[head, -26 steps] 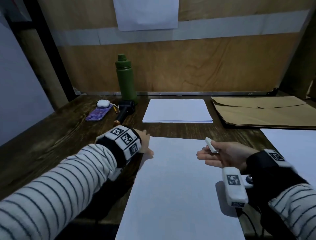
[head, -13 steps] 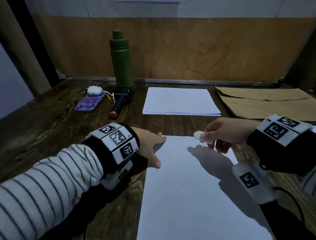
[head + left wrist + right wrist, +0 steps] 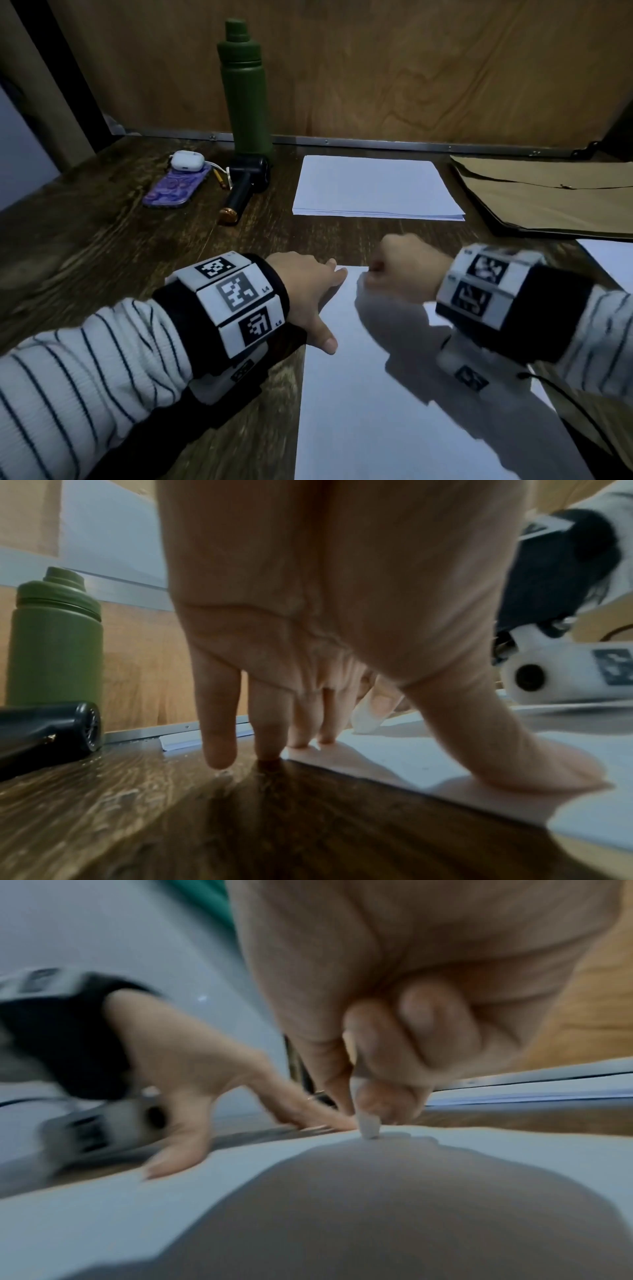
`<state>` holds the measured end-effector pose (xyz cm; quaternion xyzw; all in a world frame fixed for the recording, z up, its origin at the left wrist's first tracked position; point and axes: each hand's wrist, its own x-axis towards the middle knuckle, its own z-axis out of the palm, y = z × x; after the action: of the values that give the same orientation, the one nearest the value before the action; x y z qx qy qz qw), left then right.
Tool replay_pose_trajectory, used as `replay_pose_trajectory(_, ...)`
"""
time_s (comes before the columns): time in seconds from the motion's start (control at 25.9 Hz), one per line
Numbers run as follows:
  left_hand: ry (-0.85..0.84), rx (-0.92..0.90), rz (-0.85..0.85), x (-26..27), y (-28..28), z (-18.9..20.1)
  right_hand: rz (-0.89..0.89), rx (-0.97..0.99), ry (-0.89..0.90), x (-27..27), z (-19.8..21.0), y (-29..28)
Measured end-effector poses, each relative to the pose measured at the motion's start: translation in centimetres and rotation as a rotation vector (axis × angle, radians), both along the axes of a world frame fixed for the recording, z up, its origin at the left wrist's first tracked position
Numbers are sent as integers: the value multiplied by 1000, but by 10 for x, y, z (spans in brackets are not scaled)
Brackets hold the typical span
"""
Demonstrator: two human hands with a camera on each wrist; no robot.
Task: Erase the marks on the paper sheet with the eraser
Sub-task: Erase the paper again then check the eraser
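A white paper sheet (image 3: 394, 394) lies on the wooden desk in front of me; I make out no marks on it. My left hand (image 3: 322, 301) rests flat on the sheet's top left corner, fingers straight and spread, thumb on the left edge. My right hand (image 3: 380, 274) is curled just right of it at the sheet's top edge. The head view hides the eraser under that hand. In the right wrist view the thumb and fingers pinch a small white eraser (image 3: 369, 1127) whose tip touches the paper. The left wrist view shows the eraser (image 3: 366, 719) beyond my fingers.
At the back stand a green bottle (image 3: 245, 92), a black handheld device (image 3: 245, 181), and a purple phone (image 3: 176, 188) with a white earbud case (image 3: 186, 160). A paper stack (image 3: 373, 186) lies behind the sheet, with brown envelopes (image 3: 548, 195) at the right.
My right hand turned palm down and moved left and down, bringing the eraser onto the sheet's top edge. My left hand slid onto the sheet's corner. The head view dipped closer.
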<state>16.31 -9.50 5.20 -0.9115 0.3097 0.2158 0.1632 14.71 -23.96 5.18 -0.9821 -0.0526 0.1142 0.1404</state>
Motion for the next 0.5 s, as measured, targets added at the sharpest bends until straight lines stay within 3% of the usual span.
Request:
replay_pose_trajectory(0.12,-29,-7,-9,-3,1,-2,189,-10,-9,-26,-8,20)
replay_pose_trajectory(0.27,-28,6,-8,-3,0,-3,-23,4,-83,1,-4,-2)
replay_pose_trajectory(0.42,-44,-14,-2,-4,0,-5,186,20,-92,-30,-6,20)
replay_pose_trajectory(0.5,-45,-10,-4,-4,0,-6,181,30,-61,-30,-7,15)
